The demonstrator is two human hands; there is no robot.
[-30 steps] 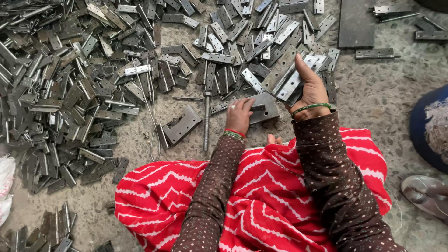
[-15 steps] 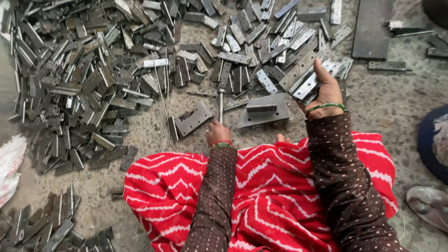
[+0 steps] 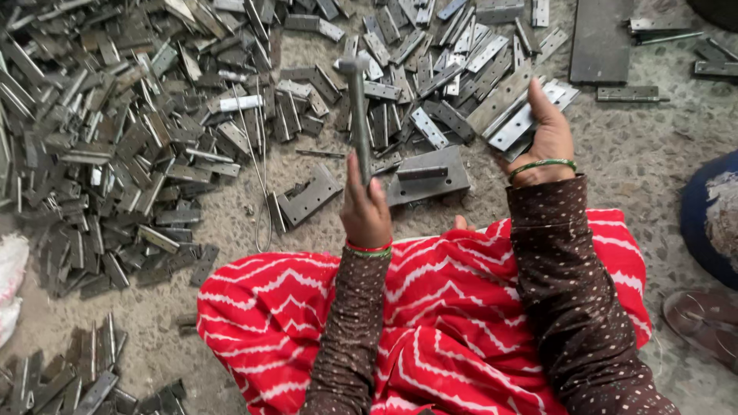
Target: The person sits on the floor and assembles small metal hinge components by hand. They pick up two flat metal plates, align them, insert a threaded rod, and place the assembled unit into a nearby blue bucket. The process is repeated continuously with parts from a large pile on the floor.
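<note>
My left hand [image 3: 365,211] grips the handle of a metal hammer [image 3: 358,107], which points up and away from me, its head above the pile. My right hand [image 3: 547,138] reaches forward and holds a few flat silver hinge plates [image 3: 523,119] at the edge of the heap. Between my hands a grey steel block [image 3: 428,175] lies on the floor, with a slotted plate [image 3: 310,196] to its left. Both sleeves are brown and dotted, with green bangles at the wrists. A red patterned cloth [image 3: 430,323] covers my lap.
A big heap of dark metal hinges [image 3: 131,131] spreads over the rough floor at left and top. A long flat steel plate [image 3: 601,38] lies top right. A thin wire loop [image 3: 261,177] rests by the heap. Another person's knee [image 3: 711,215] and sandal [image 3: 703,323] are at right.
My left hand has taken the hammer off the floor and raised it upright. My right hand stays on the hinge plates, lifted slightly.
</note>
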